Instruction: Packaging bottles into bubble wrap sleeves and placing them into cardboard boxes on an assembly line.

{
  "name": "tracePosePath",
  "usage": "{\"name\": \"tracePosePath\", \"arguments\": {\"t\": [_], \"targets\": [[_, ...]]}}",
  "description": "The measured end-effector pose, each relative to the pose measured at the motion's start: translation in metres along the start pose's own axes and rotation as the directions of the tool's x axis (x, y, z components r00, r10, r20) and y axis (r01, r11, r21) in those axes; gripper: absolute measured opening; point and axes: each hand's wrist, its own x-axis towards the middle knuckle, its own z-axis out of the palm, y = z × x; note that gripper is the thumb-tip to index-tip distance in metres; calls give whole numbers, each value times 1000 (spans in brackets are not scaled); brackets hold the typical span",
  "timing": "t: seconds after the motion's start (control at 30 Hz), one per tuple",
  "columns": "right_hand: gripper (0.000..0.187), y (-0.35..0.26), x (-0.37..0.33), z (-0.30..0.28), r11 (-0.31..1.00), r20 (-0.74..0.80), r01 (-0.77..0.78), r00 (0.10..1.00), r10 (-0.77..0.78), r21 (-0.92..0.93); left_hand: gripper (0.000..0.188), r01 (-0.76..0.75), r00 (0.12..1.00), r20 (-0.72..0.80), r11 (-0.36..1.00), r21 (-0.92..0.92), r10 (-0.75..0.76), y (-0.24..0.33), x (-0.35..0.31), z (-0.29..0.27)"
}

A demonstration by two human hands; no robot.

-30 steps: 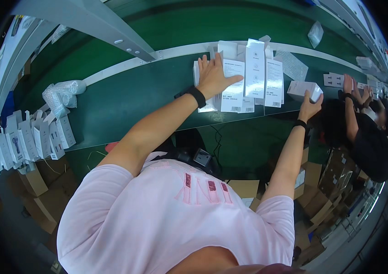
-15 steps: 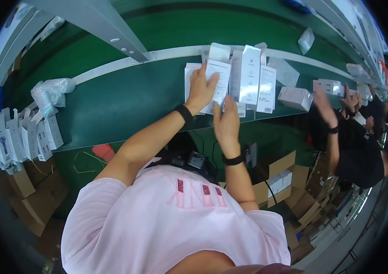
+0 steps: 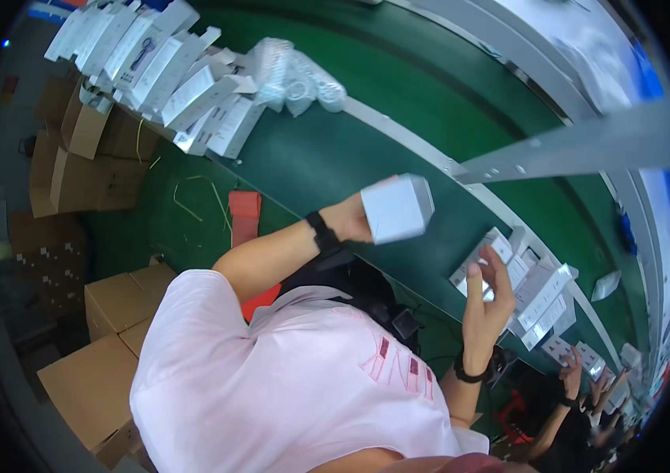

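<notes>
Left hand (image 3: 353, 218) grips white box (image 3: 395, 211) from one side above bench (image 3: 303, 158), likely keeping its far end free. Right hand (image 3: 486, 311) spread loosely by boxes (image 3: 541, 290) toward bench's right; can't tell if touching.

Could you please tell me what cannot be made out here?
In the head view:
Most fingers of the left hand, hidden behind the held box.
The held box's contents, hidden by its walls.
Parts of the white boxes, covered by the right hand.
Print on the packs beside the co-worker's hand, too small.
</notes>
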Motion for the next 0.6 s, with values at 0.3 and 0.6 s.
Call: {"name": "tracePosePath", "arguments": {"t": [0.3,0.6], "targets": [[53,-70,140,152,995,190,88,979,-76,-53,60,81,971,-236,862,500,46,77,-52,-96],[67,-12,266,389,781,357,432,889,-286,-451,97,144,679,137,-314,938,721,104,-67,-117]]}}
